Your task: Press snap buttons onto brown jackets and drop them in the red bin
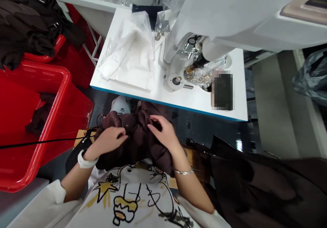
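and here we are, both hands down in the lap, at the dark brown cloth (139,134) bunched just below the front edge of the desk (189,102). the left hand (109,141) comes in over the near side of the heap, its fingers curled narrow, thumb close by the forefinger; whether a fold is pinched there, i cannot tell. across from it the right hand (163,131) has thumb and forefinger parted, a gap showing between them at the folds; what the other fingers do is hidden from me. my reading: the lap takes the weight, so both hands can sort the layers close to the body.

up on the desk, a white packet (135,59) lies flat near the left edge, well apart from the machine (219,16) looming over the back edge, probably so the working spot is left free. below the machine's head sits a heap of metal bits (200,79), seemingly put where they are quick to reach, with a small spring (188,87) just beside. a pixelated item (222,91) sits toward the front right corner; no telling what it is. beyond the left edge stands a red bin (67,81), dark fabric (42,115) inside, presumably parked within arm's reach!
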The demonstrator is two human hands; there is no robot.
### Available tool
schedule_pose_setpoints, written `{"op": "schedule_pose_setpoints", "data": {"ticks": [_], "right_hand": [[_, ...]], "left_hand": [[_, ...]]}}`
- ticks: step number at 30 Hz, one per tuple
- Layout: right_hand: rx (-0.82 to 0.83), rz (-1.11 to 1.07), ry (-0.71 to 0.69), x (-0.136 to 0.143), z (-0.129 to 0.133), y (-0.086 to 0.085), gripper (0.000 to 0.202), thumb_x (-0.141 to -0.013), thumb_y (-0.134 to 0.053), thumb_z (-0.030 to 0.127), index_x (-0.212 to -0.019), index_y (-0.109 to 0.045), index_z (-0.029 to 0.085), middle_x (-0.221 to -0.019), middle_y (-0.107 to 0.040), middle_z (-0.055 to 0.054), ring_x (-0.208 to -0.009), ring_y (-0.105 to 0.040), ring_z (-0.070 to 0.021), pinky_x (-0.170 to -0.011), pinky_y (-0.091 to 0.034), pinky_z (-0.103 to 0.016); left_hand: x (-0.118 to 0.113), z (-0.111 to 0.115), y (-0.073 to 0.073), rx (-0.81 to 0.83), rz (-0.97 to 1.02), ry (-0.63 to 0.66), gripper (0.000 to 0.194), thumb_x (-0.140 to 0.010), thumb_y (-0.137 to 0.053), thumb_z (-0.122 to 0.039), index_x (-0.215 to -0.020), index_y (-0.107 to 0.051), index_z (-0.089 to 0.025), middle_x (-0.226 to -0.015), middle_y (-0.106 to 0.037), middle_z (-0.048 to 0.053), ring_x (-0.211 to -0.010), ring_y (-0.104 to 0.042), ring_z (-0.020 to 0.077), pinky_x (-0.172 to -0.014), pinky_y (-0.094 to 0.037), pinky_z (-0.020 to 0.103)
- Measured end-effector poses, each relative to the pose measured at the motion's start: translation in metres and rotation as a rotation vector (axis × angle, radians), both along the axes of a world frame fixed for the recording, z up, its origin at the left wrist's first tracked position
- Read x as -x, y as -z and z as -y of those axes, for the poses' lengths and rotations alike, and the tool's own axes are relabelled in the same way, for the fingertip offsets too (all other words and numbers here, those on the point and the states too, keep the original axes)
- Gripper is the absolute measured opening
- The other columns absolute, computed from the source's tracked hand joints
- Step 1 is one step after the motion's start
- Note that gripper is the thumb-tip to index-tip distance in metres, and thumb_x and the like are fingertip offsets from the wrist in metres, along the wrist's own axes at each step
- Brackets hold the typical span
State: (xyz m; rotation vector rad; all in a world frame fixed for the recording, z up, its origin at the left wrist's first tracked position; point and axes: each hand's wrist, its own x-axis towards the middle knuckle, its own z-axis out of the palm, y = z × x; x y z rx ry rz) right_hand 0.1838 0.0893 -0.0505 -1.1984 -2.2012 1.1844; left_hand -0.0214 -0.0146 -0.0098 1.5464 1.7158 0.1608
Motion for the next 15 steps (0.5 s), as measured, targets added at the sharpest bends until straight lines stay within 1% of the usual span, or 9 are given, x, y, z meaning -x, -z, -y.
{"op": "schedule_pose_setpoints", "data": {"ticks": [3,4,5,7,9,10,12,14,15], "right_hand": [[-0.033,0.196,-0.332,0.045,0.01,0.005,0.043,-0.072,-0.056,0.038,-0.108,-0.054,0.014,-0.114,-0.055,-0.012,-0.107,-0.048,-0.0253,-0.092,-0.038,-0.037],[-0.026,0.272,-0.394,0.057,0.015,0.009,0.044,-0.07,-0.057,0.039,-0.105,-0.054,0.013,-0.111,-0.057,-0.013,-0.106,-0.048,-0.0274,-0.091,-0.038,-0.038],[0.004,0.329,-0.413,0.067,0.02,0.015,0.043,-0.068,-0.058,0.039,-0.101,-0.056,0.012,-0.106,-0.058,-0.014,-0.103,-0.05,-0.0288,-0.088,-0.039,-0.039],[0.103,0.364,-0.354,0.078,0.027,0.027,0.03,-0.067,-0.058,0.034,-0.088,-0.058,0.013,-0.094,-0.062,-0.015,-0.095,-0.053,-0.0293,-0.082,-0.04,-0.038],[0.203,0.32,-0.262,0.08,0.028,0.038,0.015,-0.068,-0.053,0.026,-0.075,-0.057,0.013,-0.084,-0.063,-0.014,-0.088,-0.056,-0.0279,-0.08,-0.039,-0.037],[0.241,0.282,-0.226,0.079,0.027,0.043,0.013,-0.07,-0.048,0.023,-0.071,-0.056,0.013,-0.08,-0.063,-0.013,-0.085,-0.056,-0.0266,-0.079,-0.039,-0.036],[0.297,0.198,-0.169,0.072,0.021,0.052,0.019,-0.074,-0.038,0.021,-0.07,-0.055,0.013,-0.077,-0.062,-0.01,-0.08,-0.057,-0.023,-0.075,-0.04,-0.033],[0.35,0.11,-0.104,0.063,0.014,0.058,0.027,-0.077,-0.029,0.023,-0.076,-0.055,0.013,-0.081,-0.062,-0.007,-0.079,-0.056,-0.0193,-0.071,-0.041,-0.028],[0.387,0.059,-0.066,0.058,0.011,0.06,0.03,-0.078,-0.027,0.024,-0.081,-0.055,0.013,-0.082,-0.062,-0.006,-0.078,-0.056,-0.0177,-0.069,-0.042,-0.027]], "left_hand": [[-0.029,0.017,-0.01,-0.05,-0.12,-0.023,0.022,-0.084,-0.042,-0.029,-0.069,-0.053,-0.018,-0.067,-0.058,0.002,-0.067,-0.052,0.0172,-0.064,-0.034,0.029],[-0.035,0.022,-0.009,-0.06,-0.171,-0.039,0.021,-0.084,-0.042,-0.028,-0.07,-0.053,-0.017,-0.068,-0.059,0.003,-0.068,-0.052,0.0181,-0.065,-0.035,0.03],[-0.039,0.026,-0.008,-0.062,-0.214,-0.049,0.021,-0.084,-0.042,-0.027,-0.07,-0.053,-0.017,-0.069,-0.059,0.004,-0.07,-0.052,0.0189,-0.066,-0.035,0.031],[-0.042,0.033,-0.003,-0.042,-0.253,-0.03,0.019,-0.083,-0.043,-0.027,-0.071,-0.054,-0.017,-0.071,-0.06,0.004,-0.074,-0.053,0.0205,-0.067,-0.036,0.031],[-0.037,0.037,-0.001,0.02,-0.233,0.027,0.016,-0.083,-0.044,-0.026,-0.074,-0.054,-0.018,-0.075,-0.062,0.004,-0.078,-0.054,0.0217,-0.068,-0.037,0.032],[-0.033,0.039,-0.001,0.072,-0.211,0.052,0.016,-0.083,-0.044,-0.027,-0.076,-0.054,-0.018,-0.078,-0.063,0.005,-0.079,-0.055,0.022,-0.068,-0.038,0.032],[-0.023,0.038,-0.004,0.205,-0.21,0.051,0.017,-0.084,-0.043,-0.029,-0.082,-0.054,-0.018,-0.082,-0.064,0.006,-0.079,-0.058,0.0236,-0.067,-0.04,0.033],[-0.013,0.034,-0.008,0.304,-0.305,-0.028,0.025,-0.084,-0.042,-0.036,-0.091,-0.054,-0.015,-0.083,-0.065,0.01,-0.078,-0.06,0.0274,-0.067,-0.042,0.037],[-0.008,0.03,-0.01,0.296,-0.379,-0.084,0.03,-0.084,-0.042,-0.039,-0.096,-0.053,-0.014,-0.086,-0.064,0.013,-0.082,-0.06,0.0301,-0.07,-0.043,0.041]]}}
